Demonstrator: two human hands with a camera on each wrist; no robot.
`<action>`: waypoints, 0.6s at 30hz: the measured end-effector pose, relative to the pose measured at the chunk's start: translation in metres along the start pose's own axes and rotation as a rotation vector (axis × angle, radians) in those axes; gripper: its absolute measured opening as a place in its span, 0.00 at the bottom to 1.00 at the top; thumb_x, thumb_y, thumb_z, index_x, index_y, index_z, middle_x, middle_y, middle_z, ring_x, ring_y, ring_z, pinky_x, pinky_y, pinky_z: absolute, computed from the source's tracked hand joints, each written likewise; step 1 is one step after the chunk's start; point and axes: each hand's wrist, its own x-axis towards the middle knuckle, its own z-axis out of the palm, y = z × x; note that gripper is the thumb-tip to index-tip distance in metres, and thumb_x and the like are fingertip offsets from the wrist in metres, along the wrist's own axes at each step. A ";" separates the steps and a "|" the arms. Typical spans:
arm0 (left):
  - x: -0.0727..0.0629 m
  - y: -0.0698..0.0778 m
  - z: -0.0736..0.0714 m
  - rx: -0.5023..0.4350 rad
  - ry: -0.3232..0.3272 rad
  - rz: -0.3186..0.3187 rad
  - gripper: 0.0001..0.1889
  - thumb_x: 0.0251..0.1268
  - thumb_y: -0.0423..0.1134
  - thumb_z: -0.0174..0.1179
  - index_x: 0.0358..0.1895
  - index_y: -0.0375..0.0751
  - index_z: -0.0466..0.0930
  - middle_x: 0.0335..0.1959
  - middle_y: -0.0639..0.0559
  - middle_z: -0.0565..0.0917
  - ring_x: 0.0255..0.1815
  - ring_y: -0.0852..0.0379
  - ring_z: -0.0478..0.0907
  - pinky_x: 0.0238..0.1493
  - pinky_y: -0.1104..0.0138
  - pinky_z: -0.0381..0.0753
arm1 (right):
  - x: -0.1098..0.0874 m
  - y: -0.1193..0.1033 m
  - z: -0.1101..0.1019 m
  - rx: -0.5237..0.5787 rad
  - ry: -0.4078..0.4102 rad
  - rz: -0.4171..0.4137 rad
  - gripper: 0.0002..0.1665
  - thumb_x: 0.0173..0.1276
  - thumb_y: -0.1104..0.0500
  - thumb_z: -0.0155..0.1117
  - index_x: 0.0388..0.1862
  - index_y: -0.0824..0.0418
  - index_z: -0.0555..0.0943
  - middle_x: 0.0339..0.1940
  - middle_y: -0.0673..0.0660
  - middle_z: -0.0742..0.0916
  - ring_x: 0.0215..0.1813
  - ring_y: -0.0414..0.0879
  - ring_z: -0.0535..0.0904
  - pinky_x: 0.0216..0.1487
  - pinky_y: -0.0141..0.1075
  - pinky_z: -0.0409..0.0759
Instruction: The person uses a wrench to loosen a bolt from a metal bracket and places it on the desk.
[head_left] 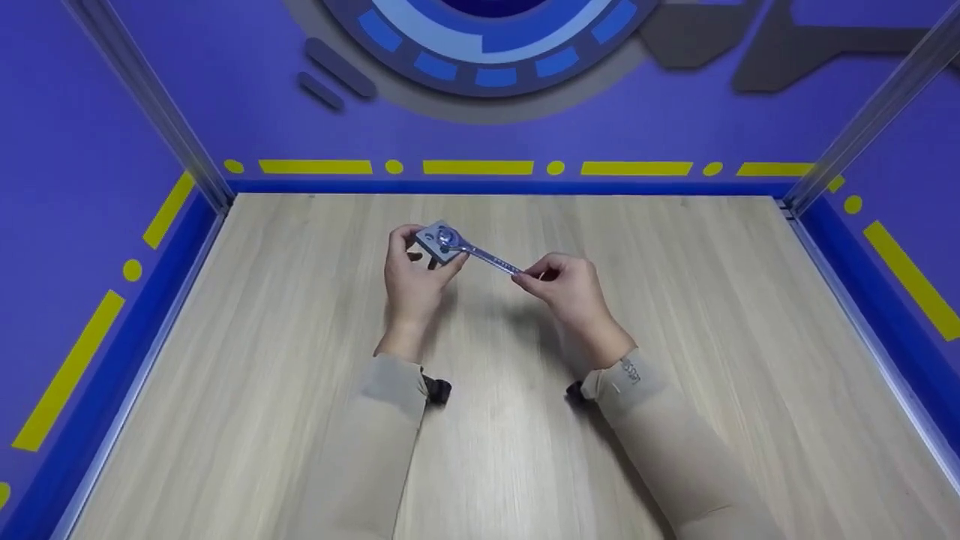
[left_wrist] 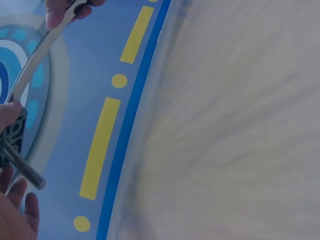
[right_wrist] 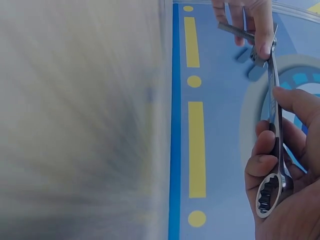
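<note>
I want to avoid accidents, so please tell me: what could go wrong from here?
The plate is held in the air by the left fingers alone, so it might twist if the wrench is turned. The wrench's end against the plate could slip and knock these fingers. The protruding threaded bolt, close by, might scratch them.
</note>
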 end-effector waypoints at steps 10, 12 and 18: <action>-0.002 0.010 -0.008 -0.021 -0.257 -0.083 0.41 0.56 0.42 0.91 0.72 0.47 0.80 0.67 0.48 0.89 0.63 0.46 0.79 0.67 0.52 0.76 | 0.009 0.011 -0.031 -0.080 -0.080 0.001 0.10 0.71 0.57 0.86 0.49 0.57 0.96 0.45 0.57 0.94 0.45 0.50 0.83 0.40 0.30 0.82; -0.002 0.012 -0.009 -0.048 -0.338 -0.104 0.40 0.55 0.41 0.91 0.72 0.47 0.81 0.65 0.49 0.90 0.62 0.47 0.81 0.65 0.55 0.79 | 0.011 0.013 -0.038 -0.094 -0.081 -0.019 0.10 0.72 0.59 0.85 0.50 0.59 0.96 0.47 0.59 0.94 0.46 0.50 0.84 0.42 0.29 0.82; 0.001 0.019 -0.015 -0.112 -0.605 -0.098 0.39 0.54 0.35 0.90 0.71 0.43 0.83 0.60 0.47 0.92 0.58 0.49 0.87 0.59 0.61 0.87 | 0.018 0.022 -0.056 -0.097 -0.116 -0.109 0.10 0.72 0.61 0.84 0.50 0.61 0.97 0.51 0.61 0.94 0.49 0.48 0.85 0.46 0.24 0.82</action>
